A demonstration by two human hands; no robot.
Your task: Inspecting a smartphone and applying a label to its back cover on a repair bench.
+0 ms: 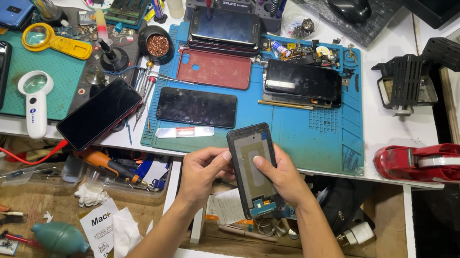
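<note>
An opened phone body (253, 166) with a black frame and a tan inner plate is held between both my hands, over the front edge of the blue work mat (328, 146). My left hand (201, 171) pinches its left edge with thumb and fingertips. My right hand (284, 179) cradles it from the right, with the thumb pressing on the inner plate. A bit of circuit board shows at the phone's lower end.
Several phones lie on the blue mat: a black one (196, 107), a red one (214, 69), another dark one (303, 82). A black phone (99, 113) lies left, beside a white magnifier (35, 96). A red tape dispenser (432, 161) sits right. Open drawers below hold tools.
</note>
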